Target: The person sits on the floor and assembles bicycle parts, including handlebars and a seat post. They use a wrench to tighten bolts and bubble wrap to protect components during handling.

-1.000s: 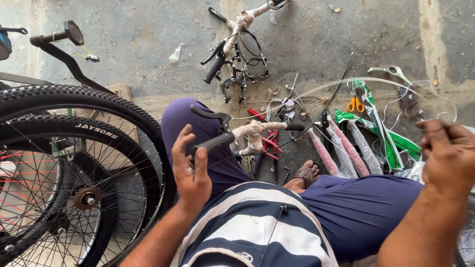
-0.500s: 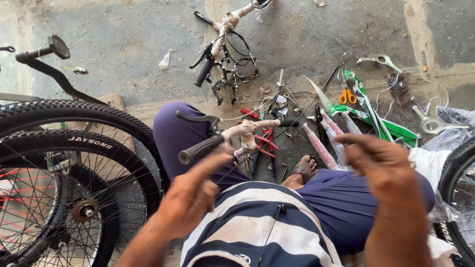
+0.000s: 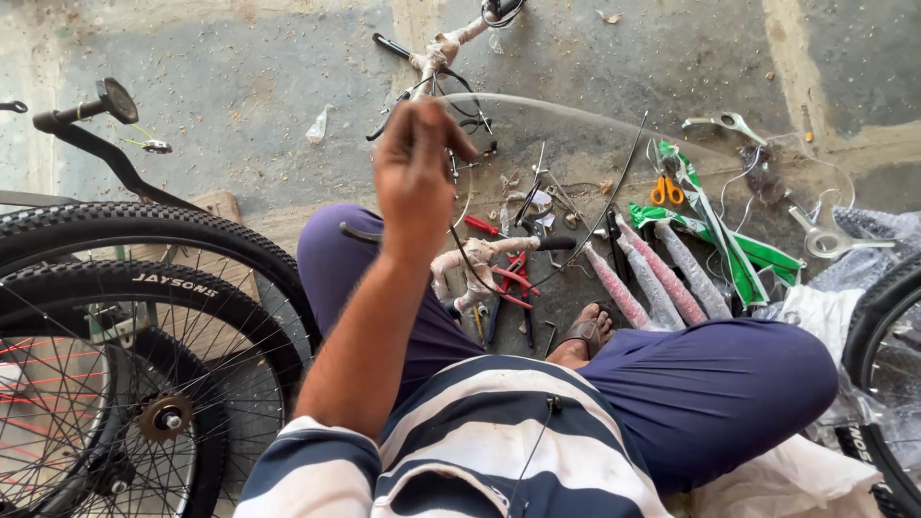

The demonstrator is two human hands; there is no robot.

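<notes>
Thin cable (image 3: 576, 216) arcs rightward from the raised left hand (image 3: 414, 173), pinched in its fingers above the handlebar (image 3: 484, 259) (wrapped, resting on the lap), seemingly kept clear of floor clutter; right hand unseen.

Take the wrapped handlebar (image 3: 489, 257) on the person's lap as the landmark. To its left, two bike wheels (image 3: 144, 326) block the way. To its right, wrapped tubes (image 3: 652, 278), green frame parts (image 3: 720, 230) and scissors (image 3: 664, 192) crowd the floor. Just behind it lie pliers (image 3: 513, 278) and small tools. Far behind and left of it, the concrete floor (image 3: 240, 86) has open room.
</notes>
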